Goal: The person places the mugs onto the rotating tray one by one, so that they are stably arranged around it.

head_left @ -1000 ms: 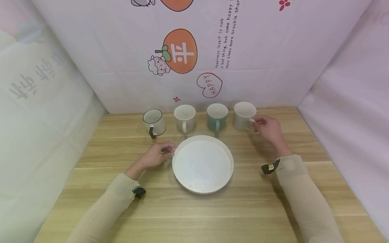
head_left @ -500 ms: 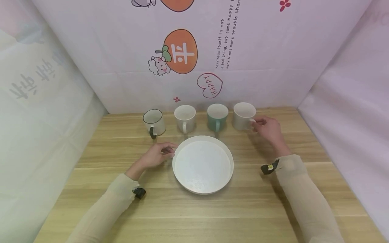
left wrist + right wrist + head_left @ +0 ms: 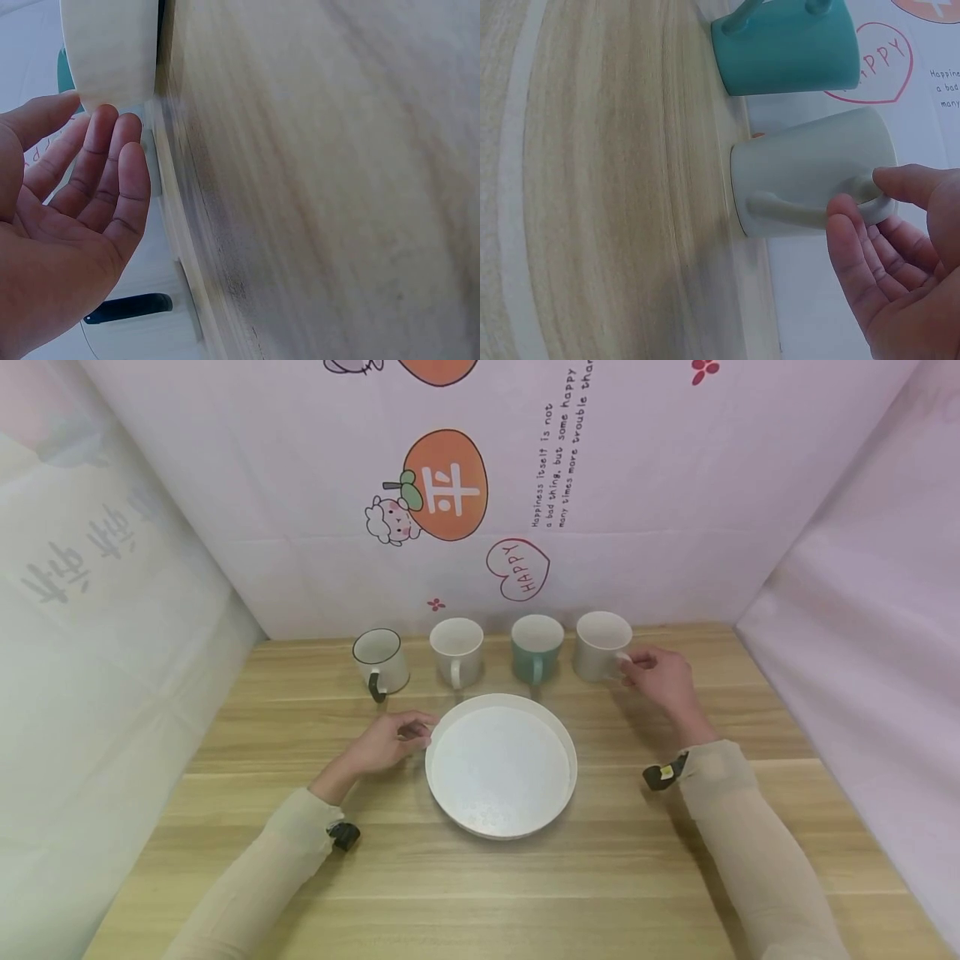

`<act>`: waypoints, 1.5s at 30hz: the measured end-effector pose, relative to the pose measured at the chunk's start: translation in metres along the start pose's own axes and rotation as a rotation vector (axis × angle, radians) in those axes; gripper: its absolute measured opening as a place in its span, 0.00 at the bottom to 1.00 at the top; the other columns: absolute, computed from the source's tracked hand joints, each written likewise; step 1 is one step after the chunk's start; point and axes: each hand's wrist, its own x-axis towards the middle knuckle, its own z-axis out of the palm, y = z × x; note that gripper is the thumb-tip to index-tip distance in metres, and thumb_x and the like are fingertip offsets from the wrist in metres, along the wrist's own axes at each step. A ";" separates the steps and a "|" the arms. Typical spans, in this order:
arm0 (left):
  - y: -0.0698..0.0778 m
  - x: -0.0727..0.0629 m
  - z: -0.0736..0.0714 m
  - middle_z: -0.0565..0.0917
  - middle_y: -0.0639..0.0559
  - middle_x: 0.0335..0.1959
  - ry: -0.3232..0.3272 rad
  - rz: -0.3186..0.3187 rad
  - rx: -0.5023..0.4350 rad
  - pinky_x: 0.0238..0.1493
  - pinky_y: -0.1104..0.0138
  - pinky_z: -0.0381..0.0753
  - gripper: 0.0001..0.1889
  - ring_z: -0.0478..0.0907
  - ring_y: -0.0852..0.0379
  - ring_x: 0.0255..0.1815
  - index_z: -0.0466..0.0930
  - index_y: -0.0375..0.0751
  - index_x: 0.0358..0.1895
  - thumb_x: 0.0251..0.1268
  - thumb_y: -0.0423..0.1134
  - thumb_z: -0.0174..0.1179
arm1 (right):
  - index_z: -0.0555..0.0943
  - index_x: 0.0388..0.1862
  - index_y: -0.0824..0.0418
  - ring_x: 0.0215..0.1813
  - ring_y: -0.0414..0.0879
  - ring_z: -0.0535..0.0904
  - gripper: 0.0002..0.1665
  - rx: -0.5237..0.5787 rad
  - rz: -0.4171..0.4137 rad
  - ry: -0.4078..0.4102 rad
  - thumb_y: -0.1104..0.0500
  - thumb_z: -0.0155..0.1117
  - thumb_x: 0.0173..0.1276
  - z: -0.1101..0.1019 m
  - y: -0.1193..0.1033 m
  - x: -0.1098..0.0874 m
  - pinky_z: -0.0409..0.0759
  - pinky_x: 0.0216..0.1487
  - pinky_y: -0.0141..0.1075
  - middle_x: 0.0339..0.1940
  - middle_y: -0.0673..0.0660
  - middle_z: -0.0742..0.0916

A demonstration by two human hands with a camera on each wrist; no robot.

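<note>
My right hand [image 3: 660,675] pinches the handle of the white mug [image 3: 598,647] at the right end of a row. In the right wrist view, thumb and fingertips meet around the handle [image 3: 795,213], and that mug stands upright on the table. My left hand [image 3: 386,743] is at the left edge of the round white tray [image 3: 502,835]. In the left wrist view, its thumb and loosely bent fingers [image 3: 133,172] touch the tray's outer wall [image 3: 112,52] near the rim, without visibly wrapping it.
Left of the pinched mug stand a teal mug [image 3: 536,652], another white mug [image 3: 457,652] and a dark-rimmed white mug [image 3: 381,662] with a black handle [image 3: 377,687]. They line the back of the wooden table [image 3: 495,893]. A printed cloth [image 3: 637,485] hangs behind them.
The white mug at the right end shifts very slightly left with my right hand on its handle. My left hand and the tray keep their places.
</note>
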 end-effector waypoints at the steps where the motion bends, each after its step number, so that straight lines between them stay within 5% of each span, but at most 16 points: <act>1: 0.000 0.000 0.000 0.88 0.46 0.42 0.000 0.001 0.002 0.55 0.58 0.84 0.16 0.84 0.52 0.47 0.80 0.37 0.58 0.69 0.34 0.62 | 0.83 0.50 0.64 0.29 0.36 0.87 0.23 0.001 -0.001 -0.001 0.46 0.63 0.72 0.000 -0.001 0.000 0.82 0.30 0.26 0.45 0.67 0.90; 12: -0.001 0.001 -0.001 0.88 0.47 0.42 0.008 0.003 0.011 0.55 0.58 0.84 0.16 0.84 0.52 0.47 0.81 0.40 0.58 0.69 0.35 0.63 | 0.84 0.49 0.65 0.32 0.43 0.89 0.23 -0.017 -0.013 0.006 0.46 0.63 0.72 0.002 -0.001 0.003 0.85 0.31 0.31 0.42 0.66 0.90; 26: 0.001 0.000 -0.003 0.88 0.47 0.42 0.004 -0.003 0.003 0.55 0.58 0.84 0.16 0.84 0.52 0.48 0.81 0.40 0.58 0.69 0.35 0.63 | 0.83 0.46 0.63 0.28 0.29 0.83 0.20 -0.030 -0.054 0.032 0.46 0.61 0.74 0.005 0.003 -0.003 0.81 0.31 0.24 0.43 0.65 0.90; 45: -0.003 0.000 -0.001 0.88 0.47 0.42 0.006 -0.002 -0.004 0.55 0.58 0.84 0.16 0.84 0.52 0.47 0.81 0.40 0.58 0.69 0.35 0.63 | 0.84 0.44 0.61 0.26 0.24 0.80 0.22 -0.074 -0.105 0.075 0.43 0.60 0.73 0.005 0.006 -0.011 0.76 0.32 0.22 0.40 0.64 0.91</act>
